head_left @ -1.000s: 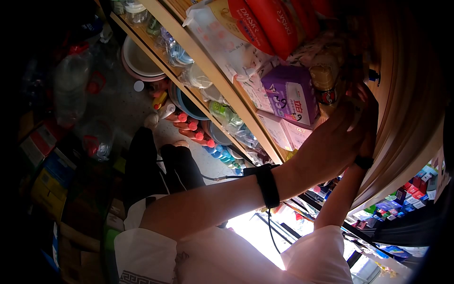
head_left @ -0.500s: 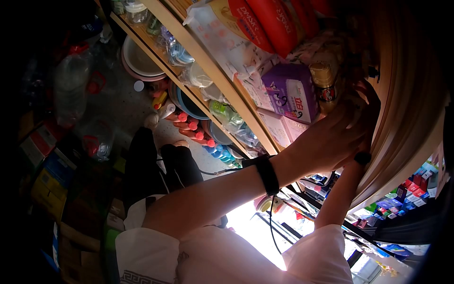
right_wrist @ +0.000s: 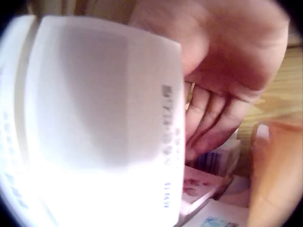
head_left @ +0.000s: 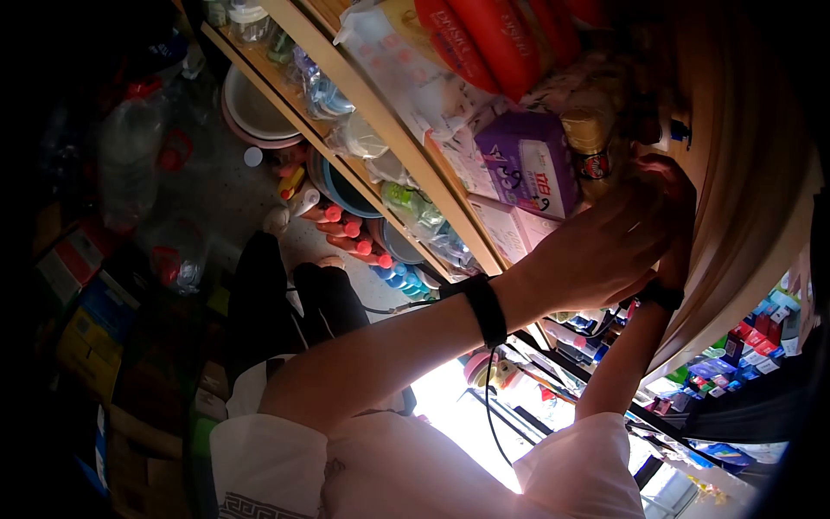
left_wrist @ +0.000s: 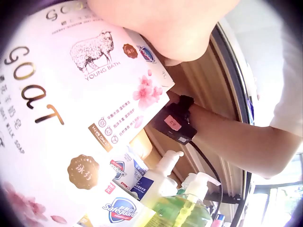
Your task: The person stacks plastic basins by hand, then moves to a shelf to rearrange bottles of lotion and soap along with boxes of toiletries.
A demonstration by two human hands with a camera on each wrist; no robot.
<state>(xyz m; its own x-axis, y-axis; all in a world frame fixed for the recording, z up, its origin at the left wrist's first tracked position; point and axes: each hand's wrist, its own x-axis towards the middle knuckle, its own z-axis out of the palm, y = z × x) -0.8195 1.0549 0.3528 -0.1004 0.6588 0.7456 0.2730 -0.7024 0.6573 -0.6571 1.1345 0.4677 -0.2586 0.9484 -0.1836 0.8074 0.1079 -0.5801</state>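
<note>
In the head view both hands meet at the right end of a wooden shelf. My left hand [head_left: 601, 246] reaches across my right hand [head_left: 673, 195], its bent fingers overlapping it. A gold-capped bottle [head_left: 586, 130] and a purple pack [head_left: 527, 164] stand beside them. Under the left wrist are pink-white goat milk soap boxes [left_wrist: 52, 104], close to the heel of the left hand [left_wrist: 165, 21]. In the right wrist view a white box [right_wrist: 104, 109] covers much of the right hand [right_wrist: 222, 61], whose fingers curl behind it. I cannot tell what the fingers hold.
Red packs [head_left: 493, 48] lie farther along the shelf. Pump bottles [left_wrist: 187, 208] and Safeguard boxes [left_wrist: 120, 208] stand below the goat milk boxes. A lower shelf [head_left: 346, 143] holds bagged goods, with basins [head_left: 259, 108] and red-capped bottles [head_left: 350, 229] on the floor.
My left wrist has moved slightly up in the head view, and the left fingers have shifted a little over the right hand. The right hand stays near the same spot.
</note>
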